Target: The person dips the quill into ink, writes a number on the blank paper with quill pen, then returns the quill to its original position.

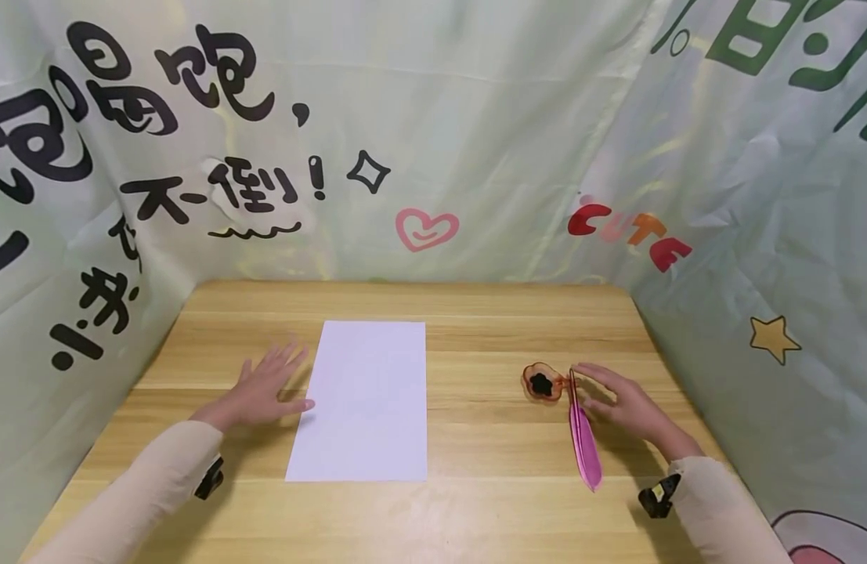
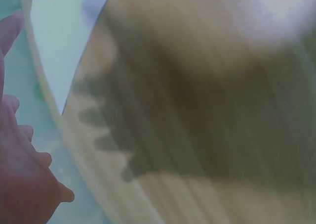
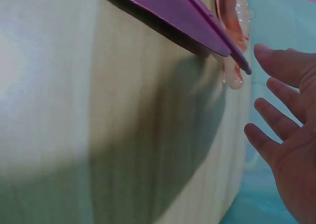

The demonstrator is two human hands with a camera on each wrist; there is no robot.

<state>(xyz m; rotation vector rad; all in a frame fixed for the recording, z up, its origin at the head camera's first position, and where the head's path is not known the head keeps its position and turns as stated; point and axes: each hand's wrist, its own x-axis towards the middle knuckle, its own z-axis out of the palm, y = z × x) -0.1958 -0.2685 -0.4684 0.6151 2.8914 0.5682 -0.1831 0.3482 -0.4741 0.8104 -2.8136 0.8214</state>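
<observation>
While the left hand [image 1: 260,392] spreads its fingers and grasps nothing, its thumb reaches over the near side of a white sheet of paper [image 1: 370,399]. The paper lies flat on the wooden desk [image 1: 489,509], just right of that hand; whether the thumb touches it, I cannot tell. The right hand [image 1: 633,407] is also released, its fingers loosely extended and its palm free. Just left of its fingers lies a long pink object [image 1: 586,450], its narrow end beside the fingertips and its broad part stretching back toward the person. In the right wrist view the thumb is apart from that narrow end. Farther left of the right hand, past the pink object, is an orange flower-shaped piece [image 1: 542,382] with a black centre, its short stem reaching to the pink object's narrow end. Beyond both hands hangs a pale cloth [image 1: 511,157] with lettering and a pink heart [image 1: 427,229].
</observation>
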